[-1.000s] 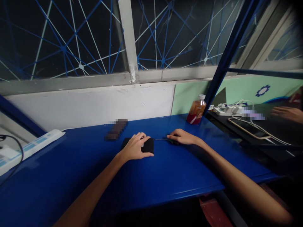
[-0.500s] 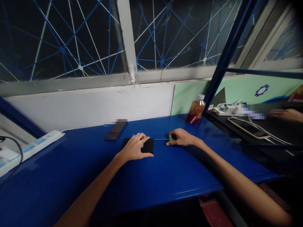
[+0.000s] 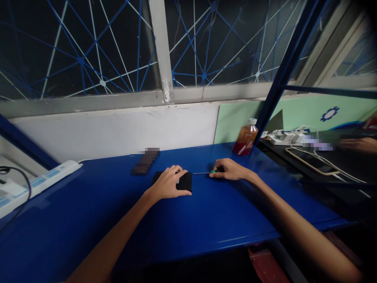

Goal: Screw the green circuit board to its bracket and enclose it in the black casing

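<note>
My left hand [image 3: 167, 184] lies on a flat black rectangular object [image 3: 185, 182] on the blue table [image 3: 206, 220], fingers curled over its top and thumb along its near edge, holding it down. My right hand [image 3: 229, 170] is closed around the green handle of a small screwdriver [image 3: 212, 171]. The thin metal shaft runs left from the handle, and its tip meets the black object's right edge.
A blurred dark block [image 3: 145, 161] lies just behind the black object. An orange drink bottle [image 3: 245, 137] stands at the back right. A white power strip [image 3: 41, 181] sits at the left. On the right, another desk holds cables, a power strip [image 3: 284, 137] and another person's hand [image 3: 356, 144].
Almost nothing moved. My right hand shifted slightly on the screwdriver handle, and the view drifted a little.
</note>
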Tool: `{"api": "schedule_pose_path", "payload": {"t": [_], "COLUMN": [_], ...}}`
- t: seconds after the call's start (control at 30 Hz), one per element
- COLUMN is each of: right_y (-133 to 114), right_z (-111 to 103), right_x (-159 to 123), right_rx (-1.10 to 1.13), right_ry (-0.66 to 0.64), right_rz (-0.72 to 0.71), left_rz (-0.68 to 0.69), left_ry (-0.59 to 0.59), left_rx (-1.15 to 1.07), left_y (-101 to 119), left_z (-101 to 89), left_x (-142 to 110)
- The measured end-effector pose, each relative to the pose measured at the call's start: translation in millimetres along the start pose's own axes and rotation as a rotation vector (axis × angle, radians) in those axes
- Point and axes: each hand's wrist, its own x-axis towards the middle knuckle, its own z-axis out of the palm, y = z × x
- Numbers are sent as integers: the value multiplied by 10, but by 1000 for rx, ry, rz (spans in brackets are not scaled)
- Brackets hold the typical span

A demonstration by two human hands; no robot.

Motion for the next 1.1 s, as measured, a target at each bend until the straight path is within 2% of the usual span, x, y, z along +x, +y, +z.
{"api": "schedule_pose_path", "payload": {"t": [0.33, 0.6, 0.83, 1.1], "right_y": [-20, -22, 15, -20], "right_z": [39, 6, 49, 59], "right_x": [16, 10, 17, 16], "right_rx": [58, 46, 15, 36], "right_ry": [8, -22, 21, 2], "right_rz": [-27, 12, -12, -41], "left_rz": [0, 10, 8, 4], "left_ry": [-2, 0, 8, 3], "left_rx": [10, 18, 48, 74], "left_y": [1, -6, -6, -24], "left_z": [-9, -2, 6, 14], "left_x": [-6, -2, -3, 8]}}
